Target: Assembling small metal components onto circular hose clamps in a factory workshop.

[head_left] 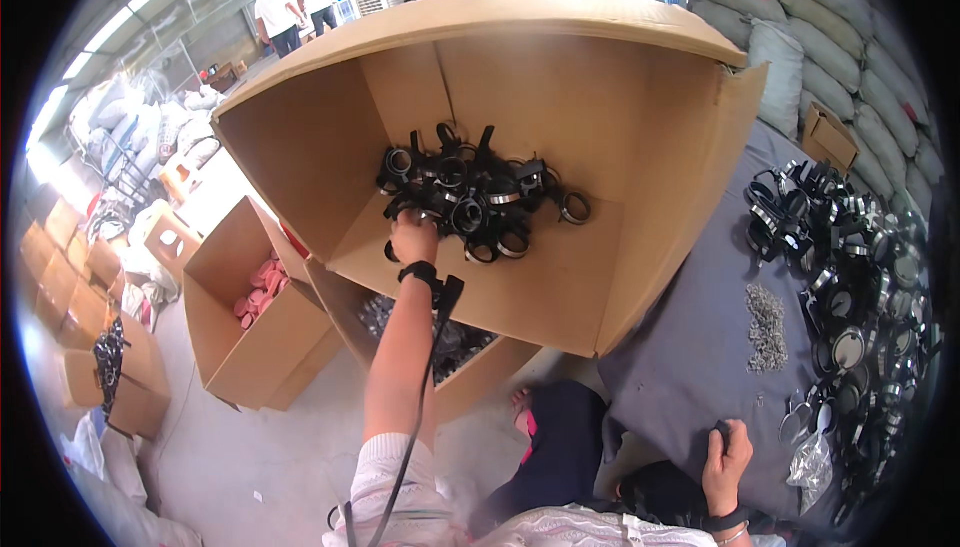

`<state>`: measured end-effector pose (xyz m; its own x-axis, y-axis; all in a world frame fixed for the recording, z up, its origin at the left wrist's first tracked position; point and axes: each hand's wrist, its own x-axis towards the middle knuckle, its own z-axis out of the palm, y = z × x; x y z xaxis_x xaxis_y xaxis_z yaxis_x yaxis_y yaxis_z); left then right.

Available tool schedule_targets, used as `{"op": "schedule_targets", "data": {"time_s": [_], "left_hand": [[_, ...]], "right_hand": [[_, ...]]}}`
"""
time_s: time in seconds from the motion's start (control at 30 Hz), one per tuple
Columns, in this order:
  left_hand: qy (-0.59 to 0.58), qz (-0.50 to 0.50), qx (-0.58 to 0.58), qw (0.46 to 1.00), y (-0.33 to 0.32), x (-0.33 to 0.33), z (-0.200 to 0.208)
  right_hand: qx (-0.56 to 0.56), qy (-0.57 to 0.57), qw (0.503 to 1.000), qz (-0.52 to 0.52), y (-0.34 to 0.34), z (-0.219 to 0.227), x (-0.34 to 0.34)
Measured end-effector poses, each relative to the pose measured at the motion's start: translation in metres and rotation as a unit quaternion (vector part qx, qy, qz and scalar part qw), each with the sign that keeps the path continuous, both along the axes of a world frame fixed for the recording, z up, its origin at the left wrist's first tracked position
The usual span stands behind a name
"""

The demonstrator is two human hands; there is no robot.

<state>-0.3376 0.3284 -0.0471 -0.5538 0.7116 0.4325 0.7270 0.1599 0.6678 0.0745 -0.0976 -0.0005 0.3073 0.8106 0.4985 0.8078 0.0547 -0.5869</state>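
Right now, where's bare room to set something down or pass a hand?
Set-down: grey cloth, between the large box and small metal pieces. Hand room: between black rings and the box's right wall. Crowded: at the left hand, plus the black pile far right.

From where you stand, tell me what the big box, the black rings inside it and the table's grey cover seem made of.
Big box: cardboard, matt; plain brown walls and folded flaps show it. Black rings: probably plastic, slightly glossy; their silvery bands look like polished metal, shining brightly. Grey cover: likely cloth, dull, draping softly over the edge.
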Motion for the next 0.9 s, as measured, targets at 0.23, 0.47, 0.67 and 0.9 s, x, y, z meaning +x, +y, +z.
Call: {"op": "schedule_targets", "data": {"time_s": [0.23, 0.47, 0.67, 0.9], "left_hand": [[0.002, -0.052, -0.029, 0.998, 0.075, -0.036, 0.010], [-0.078, -0.132, -0.103, 0.983, 0.141, -0.053, 0.028], [-0.068, -0.127, -0.169, 0.975, 0.205, -0.070, 0.009], [-0.058, -0.129, -0.232, 0.962, 0.235, -0.075, -0.037]], "right_hand": [[-0.095, -0.015, 0.995, -0.026, 0.007, 0.013, -0.013], [-0.162, -0.175, 0.971, -0.030, 0.011, 0.013, -0.015], [-0.197, -0.229, 0.952, -0.042, 0.000, -0.001, -0.008], [-0.120, -0.294, 0.945, -0.080, -0.016, -0.039, 0.013]]}}
